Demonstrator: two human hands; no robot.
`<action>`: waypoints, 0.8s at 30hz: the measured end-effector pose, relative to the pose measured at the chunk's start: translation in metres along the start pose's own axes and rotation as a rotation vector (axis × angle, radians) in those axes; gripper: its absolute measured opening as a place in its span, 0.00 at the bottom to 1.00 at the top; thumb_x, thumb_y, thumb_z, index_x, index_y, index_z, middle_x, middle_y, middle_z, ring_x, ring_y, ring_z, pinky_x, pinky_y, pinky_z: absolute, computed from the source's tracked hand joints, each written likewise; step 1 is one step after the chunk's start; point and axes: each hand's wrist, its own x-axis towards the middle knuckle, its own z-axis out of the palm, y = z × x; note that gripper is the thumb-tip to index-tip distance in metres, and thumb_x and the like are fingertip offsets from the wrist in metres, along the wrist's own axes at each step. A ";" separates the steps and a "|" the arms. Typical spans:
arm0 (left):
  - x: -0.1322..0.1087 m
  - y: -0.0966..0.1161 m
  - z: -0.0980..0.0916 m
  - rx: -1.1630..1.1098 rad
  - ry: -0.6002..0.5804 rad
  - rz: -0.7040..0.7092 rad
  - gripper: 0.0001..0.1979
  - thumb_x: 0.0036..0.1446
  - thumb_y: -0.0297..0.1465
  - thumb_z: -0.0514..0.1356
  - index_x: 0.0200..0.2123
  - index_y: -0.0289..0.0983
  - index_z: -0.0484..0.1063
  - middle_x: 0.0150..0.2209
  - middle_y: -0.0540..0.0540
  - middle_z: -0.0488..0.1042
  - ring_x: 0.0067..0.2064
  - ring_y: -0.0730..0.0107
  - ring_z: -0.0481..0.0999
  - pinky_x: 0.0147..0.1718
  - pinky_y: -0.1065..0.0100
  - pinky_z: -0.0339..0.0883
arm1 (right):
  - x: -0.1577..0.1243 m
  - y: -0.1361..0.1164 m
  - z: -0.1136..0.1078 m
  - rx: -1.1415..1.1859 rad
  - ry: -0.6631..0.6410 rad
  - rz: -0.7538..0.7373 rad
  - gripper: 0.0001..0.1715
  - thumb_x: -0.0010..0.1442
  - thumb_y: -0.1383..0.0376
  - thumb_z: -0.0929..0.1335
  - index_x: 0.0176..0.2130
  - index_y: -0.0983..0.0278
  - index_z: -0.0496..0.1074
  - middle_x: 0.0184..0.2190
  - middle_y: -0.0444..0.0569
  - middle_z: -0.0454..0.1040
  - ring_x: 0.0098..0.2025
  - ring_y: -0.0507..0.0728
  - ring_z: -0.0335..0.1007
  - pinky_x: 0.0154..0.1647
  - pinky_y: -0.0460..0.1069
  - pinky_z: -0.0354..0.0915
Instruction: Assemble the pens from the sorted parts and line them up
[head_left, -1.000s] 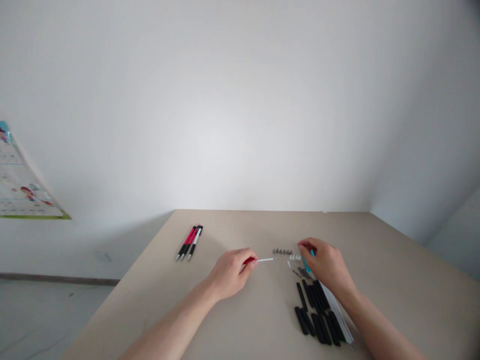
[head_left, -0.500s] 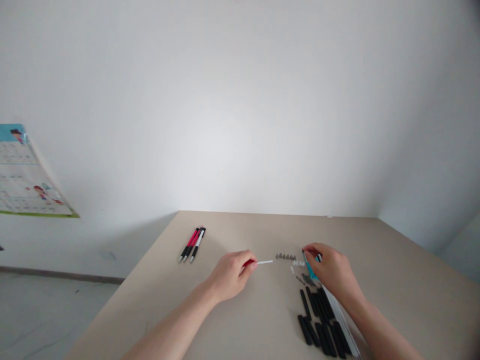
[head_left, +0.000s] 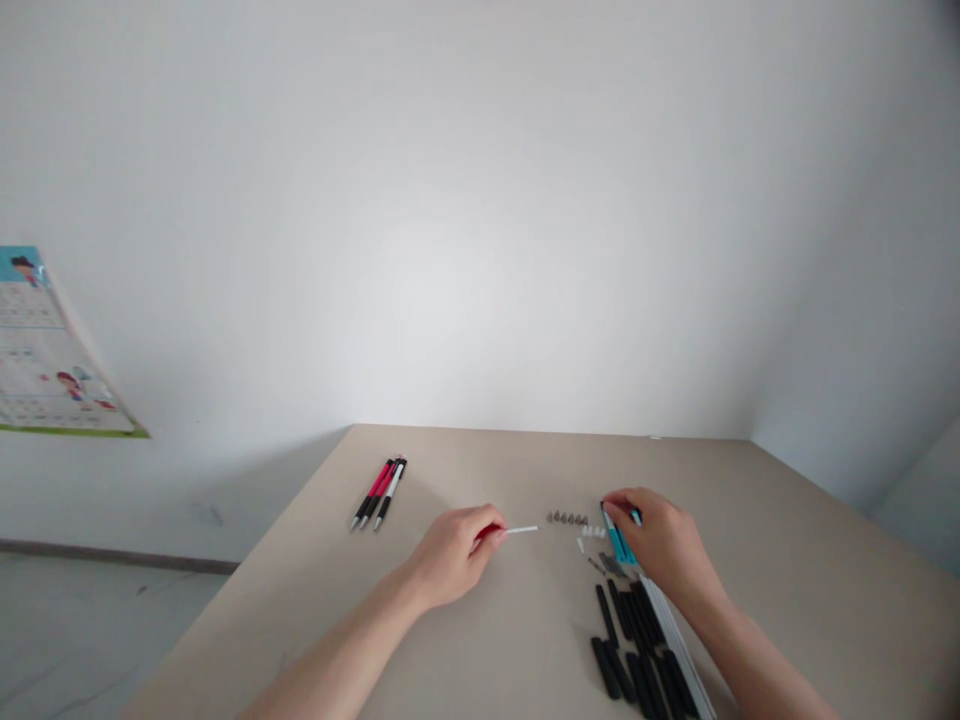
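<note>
My left hand (head_left: 461,550) is closed in a pinch, and a thin white pen refill (head_left: 523,529) sticks out of it to the right. A bit of red shows between those fingers, mostly hidden. At the right, my right hand (head_left: 654,525) is closed with thumb and forefinger on the black-ended top of a blue pen barrel (head_left: 611,527). More blue barrels lie under that hand, partly covered by it. Just left of them are small metal pen tips (head_left: 568,518) in a row and little clear plastic pieces (head_left: 592,532).
Several black tubular pen parts (head_left: 645,640) lie near the right forearm, beside a bundle of white refills (head_left: 679,640). Small springs (head_left: 596,565) and dark clips (head_left: 613,566) are above them. Three whole pens (head_left: 380,493) lie at the table's left. Behind stands a wall (head_left: 480,250).
The camera view has shifted slightly. Both hands keep their grips and stay nearly in place.
</note>
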 end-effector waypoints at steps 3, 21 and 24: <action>0.000 -0.002 0.001 0.002 -0.002 -0.001 0.08 0.63 0.29 0.50 0.34 0.38 0.68 0.27 0.52 0.70 0.29 0.74 0.67 0.30 0.74 0.57 | 0.000 -0.003 0.000 0.000 -0.015 -0.011 0.15 0.54 0.59 0.62 0.29 0.61 0.76 0.29 0.47 0.77 0.34 0.58 0.72 0.37 0.50 0.63; 0.000 0.005 0.001 -0.003 -0.049 0.009 0.10 0.63 0.31 0.49 0.32 0.38 0.67 0.24 0.53 0.68 0.26 0.75 0.64 0.27 0.75 0.55 | 0.001 -0.011 0.003 0.048 -0.096 -0.049 0.14 0.55 0.58 0.63 0.29 0.61 0.75 0.29 0.48 0.77 0.34 0.58 0.72 0.38 0.50 0.62; 0.000 0.006 0.000 -0.006 -0.059 0.004 0.10 0.63 0.31 0.49 0.32 0.38 0.67 0.24 0.53 0.68 0.25 0.76 0.64 0.27 0.75 0.55 | 0.001 -0.012 0.003 0.044 -0.092 -0.058 0.14 0.55 0.58 0.63 0.29 0.61 0.75 0.28 0.47 0.77 0.33 0.58 0.72 0.38 0.50 0.62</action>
